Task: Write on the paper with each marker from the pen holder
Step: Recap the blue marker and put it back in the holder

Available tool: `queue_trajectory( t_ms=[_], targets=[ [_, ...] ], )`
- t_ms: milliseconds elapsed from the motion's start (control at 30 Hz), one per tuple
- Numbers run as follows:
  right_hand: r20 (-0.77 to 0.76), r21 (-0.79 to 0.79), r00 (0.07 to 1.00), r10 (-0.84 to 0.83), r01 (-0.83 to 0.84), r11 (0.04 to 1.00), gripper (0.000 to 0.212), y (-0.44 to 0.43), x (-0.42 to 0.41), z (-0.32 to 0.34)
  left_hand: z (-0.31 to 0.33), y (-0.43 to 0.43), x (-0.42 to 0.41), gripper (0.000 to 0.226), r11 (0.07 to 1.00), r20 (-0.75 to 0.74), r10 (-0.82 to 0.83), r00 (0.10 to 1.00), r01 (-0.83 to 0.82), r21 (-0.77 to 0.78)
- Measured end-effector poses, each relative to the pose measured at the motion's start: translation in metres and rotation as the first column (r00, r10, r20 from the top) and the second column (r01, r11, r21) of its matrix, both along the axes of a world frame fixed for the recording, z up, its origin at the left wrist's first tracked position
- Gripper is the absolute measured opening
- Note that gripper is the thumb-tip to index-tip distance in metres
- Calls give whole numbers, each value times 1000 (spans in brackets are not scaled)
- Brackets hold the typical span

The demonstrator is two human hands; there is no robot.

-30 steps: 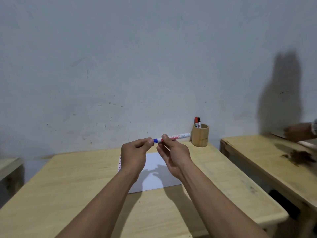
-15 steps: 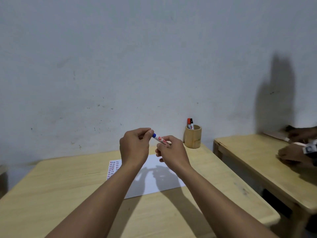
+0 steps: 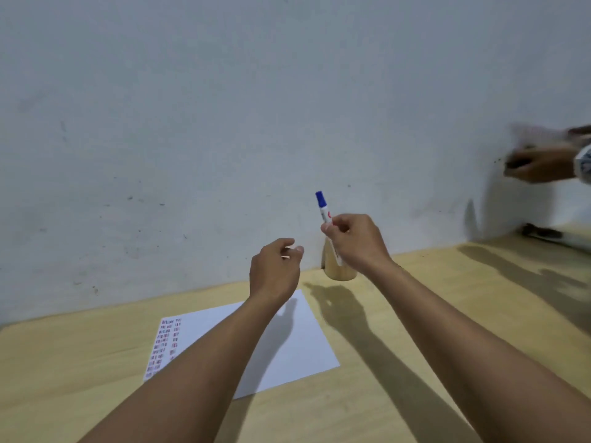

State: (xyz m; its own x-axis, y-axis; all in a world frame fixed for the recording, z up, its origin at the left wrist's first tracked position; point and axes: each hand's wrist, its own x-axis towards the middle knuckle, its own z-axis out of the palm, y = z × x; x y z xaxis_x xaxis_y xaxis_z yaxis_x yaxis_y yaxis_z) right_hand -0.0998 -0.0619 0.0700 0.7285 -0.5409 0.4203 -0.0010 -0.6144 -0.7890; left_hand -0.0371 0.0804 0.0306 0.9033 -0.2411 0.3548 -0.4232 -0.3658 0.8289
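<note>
My right hand [image 3: 355, 241] grips a white marker with a blue cap [image 3: 322, 204], held nearly upright, cap up, right above the wooden pen holder [image 3: 334, 270]. The marker's lower end reaches down in front of the holder. My hand hides the holder's top and whatever stands in it. My left hand [image 3: 275, 270] hovers to the left of the holder with loosely curled fingers and nothing in it. The white paper [image 3: 287, 343] lies on the wooden table [image 3: 399, 362] under my left forearm, with rows of red and blue marks along its left edge.
A grey wall stands just behind the table's back edge. At the right, another person's hands [image 3: 540, 161] move, blurred, above a second wooden table [image 3: 543, 260].
My left hand has let go of the marker and dropped away. My right hand has turned the marker upright and carried it right, over the pen holder. The view has shifted.
</note>
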Motion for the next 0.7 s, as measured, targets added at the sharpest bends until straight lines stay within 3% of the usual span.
queue_trajectory(
  t_ms=[200,400,533,700],
  targets=[
    [25,-51,996,-90,91,995,21,-60,33,19,-26,-67,32,67,987,-87,-107,990,117,115],
    [-53,-93,991,-121,115,989,15,-98,63,1,-54,-114,53,91,982,-147,-114,982,134,136],
    [-162,-111,981,-108,91,990,21,-109,78,-17,-61,-130,54,69,985,-160,-152,975,162,55],
    [-263,-64,958,-118,105,992,26,-116,89,-36,-67,-139,61,54,985,-126,-139,982,151,83]
  ],
)
